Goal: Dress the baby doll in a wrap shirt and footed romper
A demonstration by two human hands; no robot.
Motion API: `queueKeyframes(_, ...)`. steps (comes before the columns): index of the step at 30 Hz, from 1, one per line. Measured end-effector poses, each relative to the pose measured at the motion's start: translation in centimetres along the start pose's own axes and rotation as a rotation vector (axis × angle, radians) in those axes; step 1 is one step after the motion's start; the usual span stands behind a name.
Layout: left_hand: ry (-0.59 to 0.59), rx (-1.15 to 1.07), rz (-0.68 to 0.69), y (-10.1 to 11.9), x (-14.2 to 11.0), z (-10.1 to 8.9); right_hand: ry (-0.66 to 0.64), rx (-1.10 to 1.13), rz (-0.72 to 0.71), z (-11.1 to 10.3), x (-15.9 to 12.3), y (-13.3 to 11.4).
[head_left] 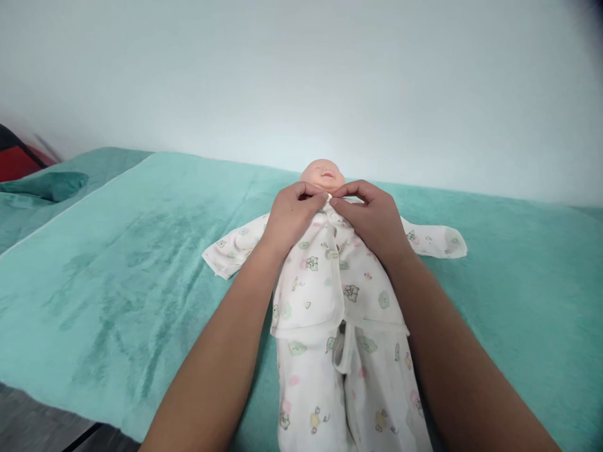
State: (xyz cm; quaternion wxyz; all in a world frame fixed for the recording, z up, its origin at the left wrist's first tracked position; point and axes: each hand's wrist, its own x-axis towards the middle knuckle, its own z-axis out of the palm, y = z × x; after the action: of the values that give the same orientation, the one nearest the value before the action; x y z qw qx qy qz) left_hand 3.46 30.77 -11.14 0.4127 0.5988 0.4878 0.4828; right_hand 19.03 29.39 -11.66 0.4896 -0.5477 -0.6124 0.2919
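A baby doll [323, 172] lies on its back, dressed in a white printed baby shirt [311, 282] and matching trousers [311, 395]. At the shirt's collar, just below the doll's chin, my left hand [294, 210] pinches the fabric between thumb and fingers. My right hand [372, 213] grips the collar from the other side, its fingertips close to those of the left. Down the front runs an overlapping placket with a fastening [333, 255] partway along. Both sleeves stretch out sideways. My fingers hide the exact spot at the neckline.
A turquoise plush blanket [141, 251] covers the surface under the doll, wrinkled on the left. Behind it rises a pale wall [301, 75]. A red and black object [19, 157] sits at the far left, and grey floor [38, 420] shows at the lower left.
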Motion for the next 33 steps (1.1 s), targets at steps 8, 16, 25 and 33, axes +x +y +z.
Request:
queueKeyframes(8, -0.009, -0.036, -0.005, -0.11, 0.11, -0.02, -0.01, -0.02, 0.008, -0.03, -0.07, -0.16)
queueKeyframes(16, -0.018, -0.058, -0.032, -0.15, 0.25, -0.07, -0.05, -0.038, -0.012, -0.1, -0.12, -0.62)
queueKeyframes(25, 0.006, -0.054, -0.029, 0.03, 0.04, -0.03, -0.036, -0.007, -0.053, -0.04, -0.19, -0.18)
queueKeyframes(33, 0.013, -0.033, -0.02, 0.04, 0.11, 0.04, -0.012, -0.014, -0.093, 0.17, -0.24, -0.16)
